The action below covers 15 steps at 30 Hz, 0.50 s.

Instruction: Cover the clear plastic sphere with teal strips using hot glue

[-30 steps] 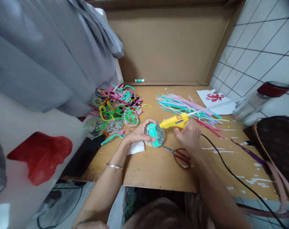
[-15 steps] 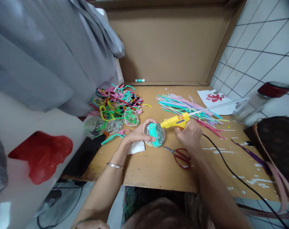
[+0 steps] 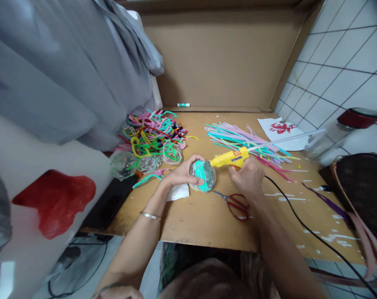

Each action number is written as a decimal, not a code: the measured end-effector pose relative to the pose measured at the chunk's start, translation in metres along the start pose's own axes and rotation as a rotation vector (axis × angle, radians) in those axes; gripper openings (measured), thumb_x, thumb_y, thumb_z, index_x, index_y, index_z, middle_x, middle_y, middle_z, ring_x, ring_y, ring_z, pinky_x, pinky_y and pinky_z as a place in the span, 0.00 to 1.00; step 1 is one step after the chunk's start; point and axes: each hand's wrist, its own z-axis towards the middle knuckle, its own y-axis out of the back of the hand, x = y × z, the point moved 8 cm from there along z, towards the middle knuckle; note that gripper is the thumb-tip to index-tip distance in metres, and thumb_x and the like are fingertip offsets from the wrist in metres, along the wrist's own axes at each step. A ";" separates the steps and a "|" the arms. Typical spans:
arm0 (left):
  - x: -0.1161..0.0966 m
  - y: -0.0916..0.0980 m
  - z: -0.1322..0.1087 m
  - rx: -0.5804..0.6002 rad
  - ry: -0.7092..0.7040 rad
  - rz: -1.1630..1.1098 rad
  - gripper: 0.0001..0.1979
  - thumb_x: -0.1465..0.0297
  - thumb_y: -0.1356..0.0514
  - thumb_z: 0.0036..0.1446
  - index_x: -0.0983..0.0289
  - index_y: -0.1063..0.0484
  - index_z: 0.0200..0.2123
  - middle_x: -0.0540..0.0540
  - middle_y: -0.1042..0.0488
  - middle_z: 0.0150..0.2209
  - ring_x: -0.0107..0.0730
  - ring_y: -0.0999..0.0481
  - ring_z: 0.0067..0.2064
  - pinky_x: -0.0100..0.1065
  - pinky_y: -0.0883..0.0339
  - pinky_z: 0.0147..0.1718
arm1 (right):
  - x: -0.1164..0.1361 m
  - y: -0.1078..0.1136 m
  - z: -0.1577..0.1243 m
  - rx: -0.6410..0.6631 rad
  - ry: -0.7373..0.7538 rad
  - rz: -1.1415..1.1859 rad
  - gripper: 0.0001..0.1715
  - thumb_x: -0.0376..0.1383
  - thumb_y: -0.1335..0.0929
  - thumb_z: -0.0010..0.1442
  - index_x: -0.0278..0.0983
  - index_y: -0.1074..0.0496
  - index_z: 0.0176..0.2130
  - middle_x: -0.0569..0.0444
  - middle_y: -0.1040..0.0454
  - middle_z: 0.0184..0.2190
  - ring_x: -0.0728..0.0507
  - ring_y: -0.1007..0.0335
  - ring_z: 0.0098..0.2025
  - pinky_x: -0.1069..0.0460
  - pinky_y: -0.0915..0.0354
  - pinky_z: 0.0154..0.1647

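My left hand (image 3: 188, 172) is closed around a round clear plastic piece (image 3: 210, 178) with turquoise pipe cleaner strips across its face. My right hand (image 3: 248, 174) grips a yellow hot glue gun (image 3: 228, 158), its nozzle at the upper right rim of the clear piece; whether it touches I cannot tell. A long glue stick (image 3: 284, 139) juts from the gun's back. Below the gun lie red-handled scissors (image 3: 238, 206). A folded white tissue (image 3: 178, 192) rests beside my left wrist.
Tangled colourful pipe cleaners (image 3: 154, 133) and clear round pieces (image 3: 149, 163) lie at left. Straight pipe cleaners (image 3: 247, 139) lie behind the gun. A jar (image 3: 340, 131), a brown bag (image 3: 359, 187) and the gun's black cord (image 3: 294, 211) are at right; a black tablet-like slab (image 3: 110, 203) is left.
Almost nothing differs. The view has shifted very slightly, while both hands, the glue gun and the clear piece keep the same positions relative to each other.
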 end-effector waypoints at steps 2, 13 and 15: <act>0.001 0.000 0.000 0.006 0.004 -0.001 0.34 0.67 0.28 0.33 0.62 0.38 0.45 0.51 0.35 0.43 0.30 0.33 0.41 0.29 0.38 0.40 | 0.001 0.001 0.000 -0.005 0.006 0.004 0.15 0.39 0.37 0.49 0.33 0.32 0.36 0.45 0.29 0.31 0.39 0.33 0.35 0.49 0.42 0.32; -0.001 -0.001 -0.001 0.003 0.002 0.000 0.34 0.67 0.29 0.33 0.62 0.38 0.45 0.53 0.35 0.45 0.33 0.33 0.43 0.30 0.38 0.41 | 0.000 0.004 -0.001 -0.045 -0.022 0.039 0.12 0.41 0.36 0.49 0.36 0.33 0.32 0.48 0.29 0.29 0.40 0.33 0.33 0.49 0.42 0.32; -0.001 -0.001 0.000 0.003 0.000 -0.001 0.34 0.67 0.29 0.33 0.62 0.38 0.45 0.53 0.35 0.45 0.32 0.33 0.43 0.30 0.37 0.40 | 0.000 0.005 -0.001 -0.049 -0.029 0.054 0.11 0.41 0.36 0.48 0.36 0.33 0.31 0.48 0.29 0.28 0.40 0.34 0.32 0.49 0.42 0.32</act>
